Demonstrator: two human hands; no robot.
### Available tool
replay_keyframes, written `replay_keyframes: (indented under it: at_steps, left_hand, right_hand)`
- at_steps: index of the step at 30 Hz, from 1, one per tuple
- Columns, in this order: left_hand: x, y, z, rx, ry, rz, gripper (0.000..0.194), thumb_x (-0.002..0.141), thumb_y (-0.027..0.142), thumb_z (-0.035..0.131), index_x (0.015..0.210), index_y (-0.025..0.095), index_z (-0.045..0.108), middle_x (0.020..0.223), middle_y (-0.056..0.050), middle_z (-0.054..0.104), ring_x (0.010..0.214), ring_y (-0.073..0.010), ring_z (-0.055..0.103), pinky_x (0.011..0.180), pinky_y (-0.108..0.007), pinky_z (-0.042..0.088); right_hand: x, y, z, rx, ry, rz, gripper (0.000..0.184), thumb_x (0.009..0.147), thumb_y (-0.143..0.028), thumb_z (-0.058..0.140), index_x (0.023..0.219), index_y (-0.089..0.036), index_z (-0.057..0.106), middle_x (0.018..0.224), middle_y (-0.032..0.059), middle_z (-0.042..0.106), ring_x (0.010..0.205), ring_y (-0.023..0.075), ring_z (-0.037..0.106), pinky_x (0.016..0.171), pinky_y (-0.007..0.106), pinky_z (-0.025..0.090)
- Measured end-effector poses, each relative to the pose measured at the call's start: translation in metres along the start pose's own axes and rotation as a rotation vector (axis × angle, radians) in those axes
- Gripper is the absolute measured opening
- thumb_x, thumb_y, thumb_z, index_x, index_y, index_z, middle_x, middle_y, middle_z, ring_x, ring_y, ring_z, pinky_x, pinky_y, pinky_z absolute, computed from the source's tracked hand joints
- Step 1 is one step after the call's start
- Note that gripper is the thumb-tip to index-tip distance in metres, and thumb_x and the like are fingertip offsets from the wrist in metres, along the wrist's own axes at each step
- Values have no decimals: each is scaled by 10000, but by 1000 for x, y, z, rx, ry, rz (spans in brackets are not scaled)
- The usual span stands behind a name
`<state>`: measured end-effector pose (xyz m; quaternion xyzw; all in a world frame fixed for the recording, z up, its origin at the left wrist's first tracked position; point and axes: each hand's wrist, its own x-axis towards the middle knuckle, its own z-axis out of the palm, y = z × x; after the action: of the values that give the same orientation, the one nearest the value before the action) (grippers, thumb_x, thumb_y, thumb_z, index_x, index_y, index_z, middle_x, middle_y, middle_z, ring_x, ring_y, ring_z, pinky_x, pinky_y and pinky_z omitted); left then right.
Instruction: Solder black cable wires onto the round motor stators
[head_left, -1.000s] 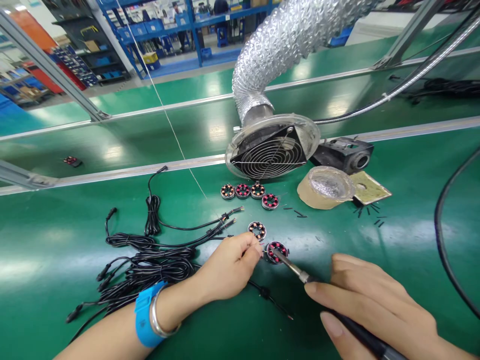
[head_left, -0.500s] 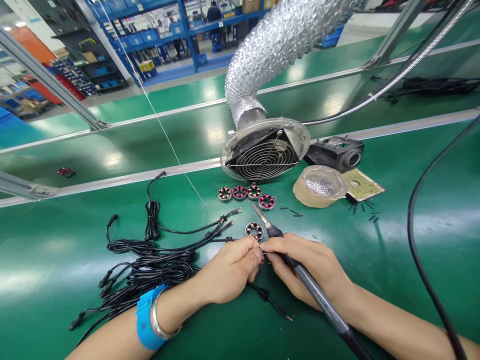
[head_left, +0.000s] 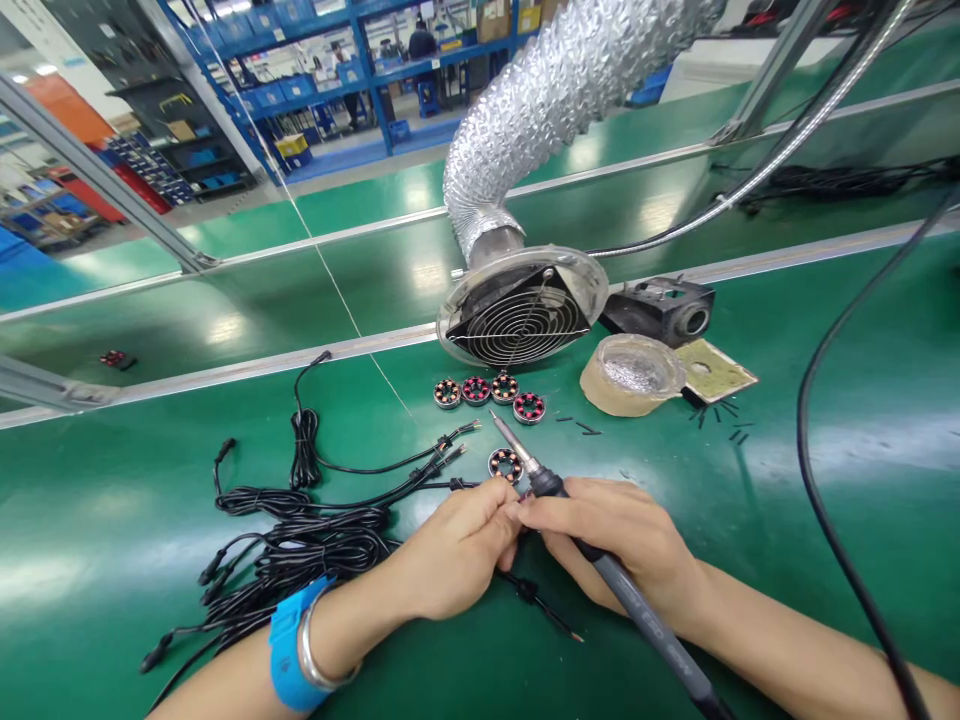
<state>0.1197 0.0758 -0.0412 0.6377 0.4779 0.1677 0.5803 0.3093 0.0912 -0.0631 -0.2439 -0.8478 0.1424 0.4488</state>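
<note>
My right hand [head_left: 626,540] is closed around a soldering iron [head_left: 551,483], its metal tip pointing up and to the left. Thumb and fingers of my left hand [head_left: 465,545] are pinched together and meet the fingertips of my right hand; what they pinch is hidden. Just beyond the fingertips lies a ring-shaped copper coil part [head_left: 505,465]. Farther back, several similar rings sit in a row, among them a red-wound one [head_left: 529,407]. A black cable [head_left: 529,590] with a bared end passes under my left hand.
Coiled black cables [head_left: 315,540] lie at the left. A round fume-extractor hood [head_left: 525,315] on a silver duct [head_left: 510,130] stands behind the rings. To the right are a tape-wrapped bowl [head_left: 632,375], a sponge tray [head_left: 716,370], a black iron holder [head_left: 667,308] and small black tube pieces [head_left: 589,428].
The soldering iron has shifted slightly left in my right hand, its tip now farther from the front red ring. My hands stay together at the fingertips. The view has moved a little.
</note>
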Motion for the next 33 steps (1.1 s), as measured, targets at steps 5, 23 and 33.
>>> replay_keyframes:
  at_steps: [5, 23, 33]
  left_hand:
    - [-3, 9, -1, 145, 29, 14, 267, 990, 335, 334, 777, 211, 437, 701, 25, 516, 652, -137, 473, 625, -268, 344]
    - [7, -6, 5, -239, 22, -125, 466, 843, 647, 489, 699, 217, 383, 558, 85, 354, 506, -85, 269, 490, -240, 217]
    - [9, -10, 10, -260, 109, -140, 403, 858, 569, 486, 685, 218, 388, 542, 87, 367, 490, -81, 265, 479, -238, 222]
  right_hand:
    - [-3, -4, -4, 16, 22, 63, 273, 874, -16, 513, 1056, -195, 609, 634, -44, 546, 498, 90, 487, 478, 197, 406]
    - [-8, -1, -1, 42, -34, 118, 295, 835, -66, 535, 1089, -211, 567, 727, -16, 652, 540, 112, 564, 504, 208, 471]
    - [-9, -1, 4, 121, 4, 358, 221, 849, -93, 553, 1020, -230, 581, 753, -33, 665, 494, 70, 582, 479, 163, 477]
